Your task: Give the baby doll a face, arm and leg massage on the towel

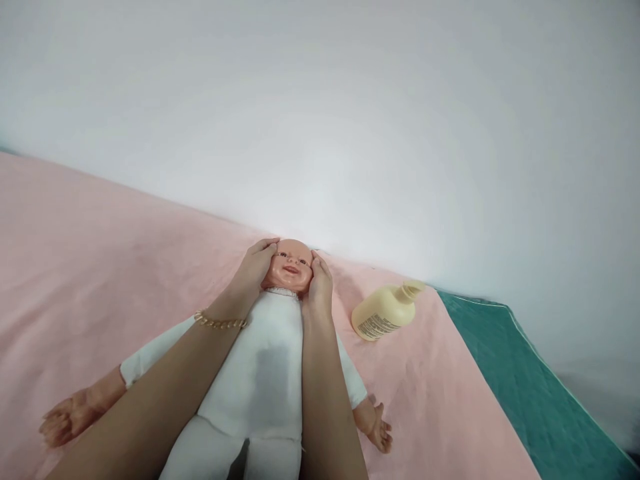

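Doll (270, 333) flat on its back on the pink sheet (415, 400), head (291, 273) up near the pale wall (320, 133), and here are two hands framing it! The left hand (260, 263) and the right hand (321, 277) are cupped, partly open, fingers fairly straight, one along each side of the head, neither curled into a grip. Good form, I'd say, means matching pressure from both sides, light fingertips, face uncovered, wrists relaxed, and that bracelet (220, 323) away from the fabric. Now look at the doll: smooth, shiny, bald head, painted eyes, smiling mouth; white cloth body with a gathered collar, a greyish patch down the front, arms flung wide, moulded hands beyond the person's forearms. To the right, a pale yellow pump bottle (383, 312) leans on the pink, with green cloth (510, 367) past it.
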Motion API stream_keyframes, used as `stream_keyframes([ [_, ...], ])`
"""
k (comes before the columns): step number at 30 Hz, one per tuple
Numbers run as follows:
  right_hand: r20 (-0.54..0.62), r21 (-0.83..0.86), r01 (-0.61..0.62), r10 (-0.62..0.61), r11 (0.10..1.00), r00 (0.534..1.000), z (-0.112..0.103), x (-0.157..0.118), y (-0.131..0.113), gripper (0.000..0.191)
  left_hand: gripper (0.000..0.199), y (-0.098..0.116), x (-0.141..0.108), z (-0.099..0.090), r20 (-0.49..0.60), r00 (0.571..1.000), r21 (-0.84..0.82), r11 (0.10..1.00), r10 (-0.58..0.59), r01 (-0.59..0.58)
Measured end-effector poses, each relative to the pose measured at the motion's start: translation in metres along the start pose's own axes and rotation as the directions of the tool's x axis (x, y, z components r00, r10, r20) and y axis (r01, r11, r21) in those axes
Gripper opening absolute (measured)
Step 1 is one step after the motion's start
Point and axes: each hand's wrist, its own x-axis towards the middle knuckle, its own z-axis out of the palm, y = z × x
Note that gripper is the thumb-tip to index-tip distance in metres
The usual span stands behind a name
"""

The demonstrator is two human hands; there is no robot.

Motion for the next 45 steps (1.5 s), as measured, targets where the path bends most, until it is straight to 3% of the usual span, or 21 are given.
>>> stream_keyframes([
  [4, 0.035, -0.015, -0.005, 0.006, 1.0, 0.999, 0.0, -0.002, 0.002, 0.035, 0.032, 0.007, -0.011, 0.001, 0.044, 0.999, 0.044, 0.999, 0.005, -0.007],
  [11, 0.029, -0.031, -0.02, 0.021, 0.999, 0.999, 0.001, -0.006, -0.001, 0.052, 0.049, 0.012, -0.01, 0.001, -0.022, 0.997, 0.126, 0.989, -0.076, 0.079],
  [16, -0.009, -0.038, -0.014, 0.014, 0.999, 1.0, 0.001, -0.004, 0.001, 0.049, 0.047, 0.008, -0.006, 0.0, -0.03, 0.997, 0.149, 0.986, -0.069, 0.073],
  [24, -0.041, 0.006, -0.033, 0.033, 0.999, 0.999, 0.004, -0.006, -0.005, 0.028, 0.038, -0.004, 0.006, -0.003, -0.021, 1.0, 0.083, 0.996, -0.022, 0.024],
  [33, -0.049, 0.067, -0.1, 0.103, 0.993, 0.993, 0.004, -0.006, -0.009, 0.032, 0.023, -0.004, 0.005, -0.001, -0.011, 1.0, 0.028, 0.999, -0.021, 0.021],
  [38, -0.01, 0.079, -0.052, 0.053, 0.996, 0.999, 0.003, -0.004, -0.005, 0.025, 0.02, -0.003, 0.002, -0.001, -0.014, 1.0, 0.041, 0.999, -0.018, 0.018],
  [45, 0.024, -0.043, 0.018, -0.017, 0.999, 1.0, 0.0, -0.007, -0.001, 0.048, 0.038, 0.009, -0.011, 0.001, -0.001, 0.999, 0.106, 0.993, -0.047, 0.047],
])
